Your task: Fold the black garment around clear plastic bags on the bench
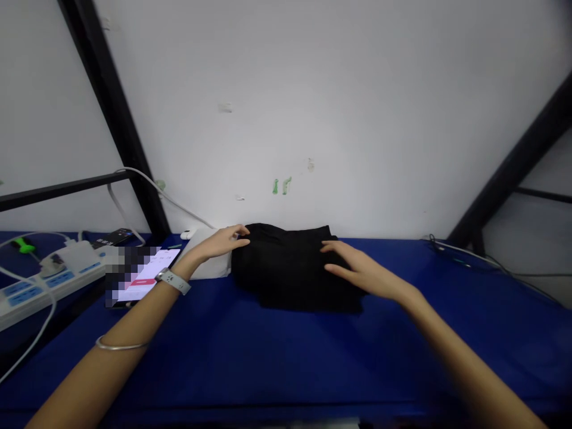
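A folded black cloth (pixel 290 271), perhaps a garment, lies on the blue tabletop (pixel 268 369) close to the wall. At its upper left corner is my left hand (pixel 222 243), thumb and fingers apart, with the fingertips at the edge of the fabric. My right hand (pixel 357 269) hovers over or rests on the cloth's right side, its thumb and fingers spread. Whether either hand presses on the fabric I cannot tell. Neither hand grips it. Under and behind my left hand lies a white flat item (pixel 218 268), partly covered by the hand.
A tablet or phone with a lit screen (pixel 147 274) lies left of my left wrist. Further left are a white power strip (pixel 53 286) with cables and a green-handled tool (pixel 22 245). Black frame posts (pixel 120 125) rise on both sides. Thin cables (pixel 482 259) lie at the right.
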The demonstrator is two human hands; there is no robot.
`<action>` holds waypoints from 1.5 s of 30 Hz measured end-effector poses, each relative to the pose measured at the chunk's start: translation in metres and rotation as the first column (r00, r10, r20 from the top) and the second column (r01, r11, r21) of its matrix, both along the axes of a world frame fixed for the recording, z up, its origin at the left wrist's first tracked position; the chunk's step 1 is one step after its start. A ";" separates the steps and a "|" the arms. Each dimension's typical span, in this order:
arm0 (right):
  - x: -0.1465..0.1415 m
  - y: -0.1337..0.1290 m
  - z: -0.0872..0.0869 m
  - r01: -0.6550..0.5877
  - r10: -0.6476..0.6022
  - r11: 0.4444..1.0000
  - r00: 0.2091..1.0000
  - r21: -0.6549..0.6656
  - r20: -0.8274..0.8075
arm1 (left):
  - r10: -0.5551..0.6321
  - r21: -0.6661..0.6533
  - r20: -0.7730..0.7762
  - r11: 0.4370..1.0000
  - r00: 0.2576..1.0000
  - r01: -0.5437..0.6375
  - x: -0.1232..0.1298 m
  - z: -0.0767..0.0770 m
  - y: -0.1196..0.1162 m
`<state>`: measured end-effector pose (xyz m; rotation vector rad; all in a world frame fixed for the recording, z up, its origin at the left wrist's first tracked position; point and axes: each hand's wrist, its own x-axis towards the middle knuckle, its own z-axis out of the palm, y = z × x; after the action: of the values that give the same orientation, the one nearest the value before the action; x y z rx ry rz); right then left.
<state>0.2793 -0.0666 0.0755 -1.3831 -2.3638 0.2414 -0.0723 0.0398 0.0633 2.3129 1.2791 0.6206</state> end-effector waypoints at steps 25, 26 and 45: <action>-0.095 0.047 -0.086 0.016 -0.108 0.981 0.872 -0.193 -0.477 | 0.255 0.123 0.116 0.955 0.960 -0.269 0.120 0.013 0.000; -0.092 0.048 -0.084 0.050 -0.173 0.972 0.814 -0.230 -0.555 | 0.208 0.049 0.131 0.975 0.969 -0.216 0.127 0.011 -0.002; -0.080 0.012 -0.085 0.100 -0.109 0.993 0.977 0.059 0.181 | 0.081 -0.102 -0.081 0.991 0.993 -0.090 0.091 -0.026 0.002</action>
<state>0.1995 -0.0546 -0.0100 -1.5603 -2.4153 0.0251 0.0183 0.0416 0.0372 2.2243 1.4174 0.4838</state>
